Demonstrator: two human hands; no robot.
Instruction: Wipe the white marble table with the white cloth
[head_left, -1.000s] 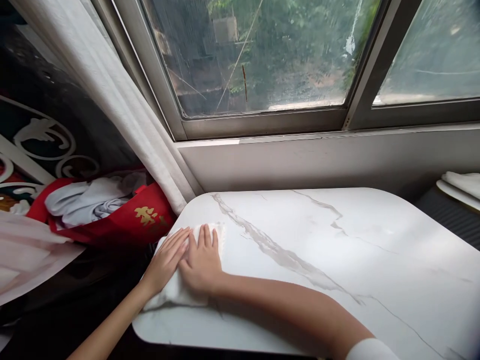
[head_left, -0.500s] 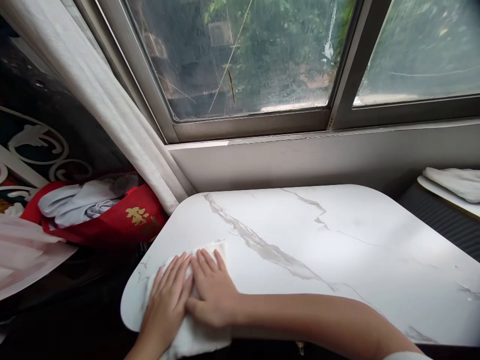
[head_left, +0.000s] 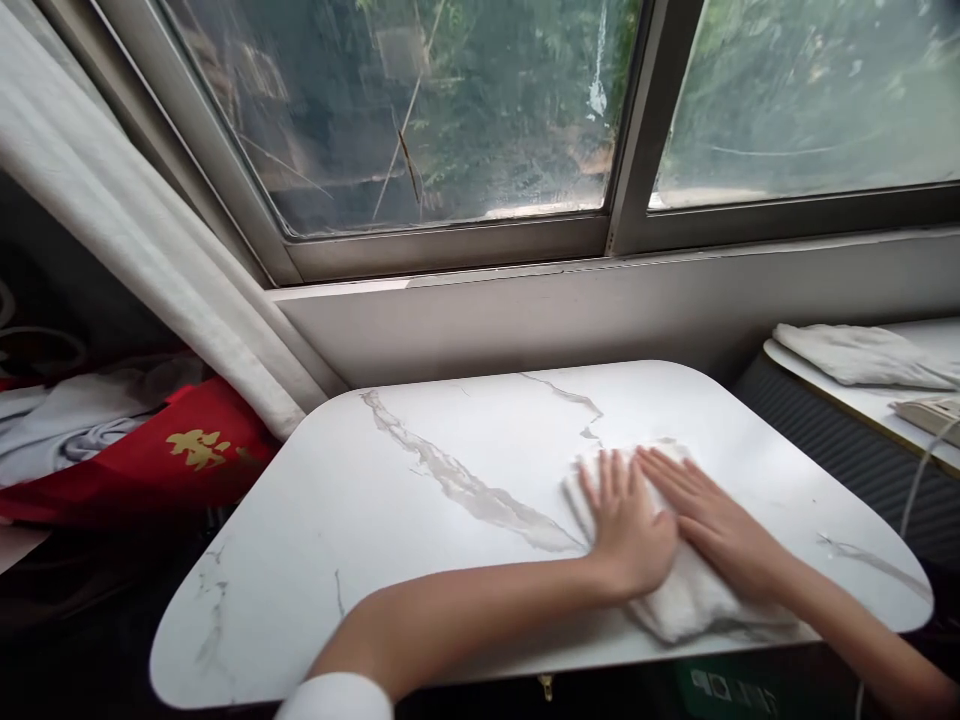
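Observation:
A white cloth [head_left: 686, 605] lies under both my hands on the right half of a white table [head_left: 285, 520] with grey marble veining. My left hand [head_left: 626, 525] rests flat on the cloth, fingers stretched out and a little blurred. Beside it, touching or nearly so, my right hand [head_left: 724, 525] presses flat on the same cloth with straight fingers. The cloth's lower part reaches close to the table's front edge.
Behind the table are a low wall and a sliding window [head_left: 450, 240]. A curtain [head_left: 150, 240] hangs at the left above a red bag [head_left: 202, 450] of clothes. At the right, another surface holds a folded white cloth [head_left: 862, 355] and a corded device [head_left: 930, 415].
Both hands and the cloth have moved from the table's left end across to its right half. The view has shifted right, showing more of the surface on that side.

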